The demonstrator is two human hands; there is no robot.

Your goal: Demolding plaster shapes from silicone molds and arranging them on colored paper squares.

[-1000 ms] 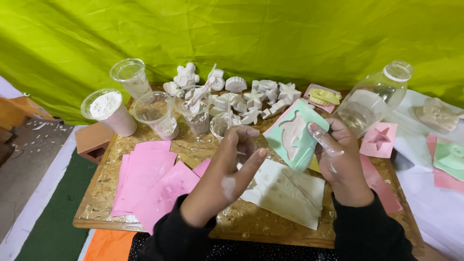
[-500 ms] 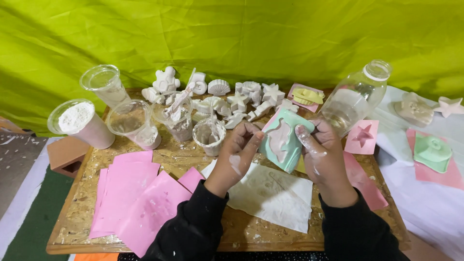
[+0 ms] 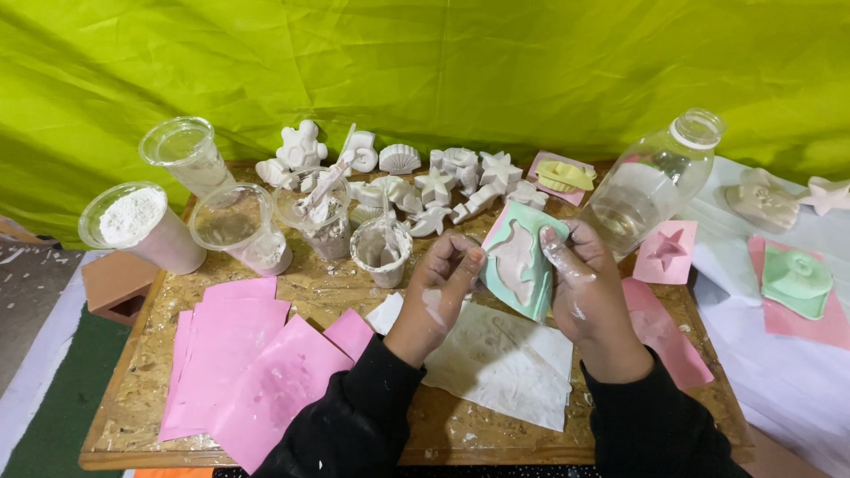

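Centre of frame: green mould [image 3: 521,261], dolphin-shaped hollow, held tilted above the white paper [image 3: 505,367] on the board [image 3: 133,416].

Right hand [image 3: 586,296] closed around the mould's right edge, thumb over the rim. Left hand [image 3: 440,292] curled at its left edge, fingertips touching the rim; whether it pinches something small, cannot tell.

Judgement: flex the mould gently from both edges, keep it low over the paper, so a cast drops short and whole.

Both forearms rise from bottom centre, wrists bent inward. Cups [image 3: 239,232] upper left.
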